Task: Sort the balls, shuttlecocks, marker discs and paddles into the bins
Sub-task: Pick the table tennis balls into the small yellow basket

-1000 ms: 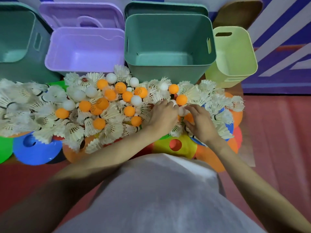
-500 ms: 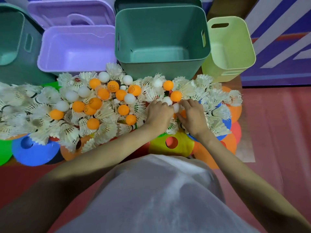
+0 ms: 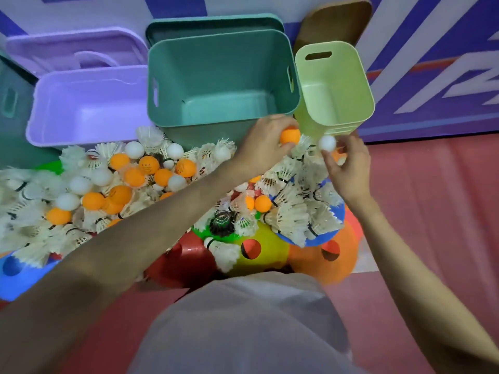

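My left hand grips an orange ball just in front of the light green bin. My right hand pinches a white ball beside it, below the same bin's front rim. A pile of white shuttlecocks with orange balls and white balls covers the floor in front of the bins. Under the pile lie marker discs: yellow, orange, red, blue.
A dark green bin stands in the middle and a purple bin to its left, with lids propped behind them. Another green bin is at the far left. A wooden paddle leans behind the light green bin.
Both hands have lifted out of the pile and moved up toward the light green bin, the left now holding an orange ball and the right a white one.
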`<state>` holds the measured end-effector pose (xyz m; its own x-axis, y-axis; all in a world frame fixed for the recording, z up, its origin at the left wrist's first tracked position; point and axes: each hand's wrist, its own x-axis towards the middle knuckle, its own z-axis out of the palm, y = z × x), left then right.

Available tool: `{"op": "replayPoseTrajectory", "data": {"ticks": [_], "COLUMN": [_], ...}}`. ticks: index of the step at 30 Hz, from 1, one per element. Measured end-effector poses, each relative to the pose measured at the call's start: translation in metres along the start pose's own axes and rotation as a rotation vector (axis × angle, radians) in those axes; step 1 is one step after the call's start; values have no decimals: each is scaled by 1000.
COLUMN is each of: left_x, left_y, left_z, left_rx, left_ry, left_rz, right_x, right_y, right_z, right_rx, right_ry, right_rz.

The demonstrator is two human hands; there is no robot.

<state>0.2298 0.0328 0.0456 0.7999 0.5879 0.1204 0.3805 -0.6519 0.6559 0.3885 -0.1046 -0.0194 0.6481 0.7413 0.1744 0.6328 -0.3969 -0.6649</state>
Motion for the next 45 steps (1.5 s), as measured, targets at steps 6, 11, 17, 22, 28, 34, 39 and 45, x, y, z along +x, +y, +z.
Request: {"op": "replayPoseTrajectory", "data": {"ticks": [6,11,17,22,28,34,39,45], "left_x": [100,141,152,128,39,-81,-132,-131], "left_y": [27,20,10,9,15,-14,-41,-53], "left_z": [39,63,72,51,7,-11,-7,4], "left_rx": [161,298,358,178,-25,22,83,189], "left_ry": [-51,-162,-223,-55,133,37,-40,-115], "left_rz": [93,78,59,130,194,-35,-183,-233], "right_x": [65,95,103,79,11,-53,-78,-83], "right_y": [30,42,44,35,-8,-39,-55,-80], "right_z": [-11,-3,5,9,15,33,48,57], "right_rx": [44,-46,-96,-38,126,124,-121,-464], "right_ry": [133,98,29,16,-102,-456,-623,-638], "right_rz": [129,151,179,96,-142,-297,-326,-269]}}
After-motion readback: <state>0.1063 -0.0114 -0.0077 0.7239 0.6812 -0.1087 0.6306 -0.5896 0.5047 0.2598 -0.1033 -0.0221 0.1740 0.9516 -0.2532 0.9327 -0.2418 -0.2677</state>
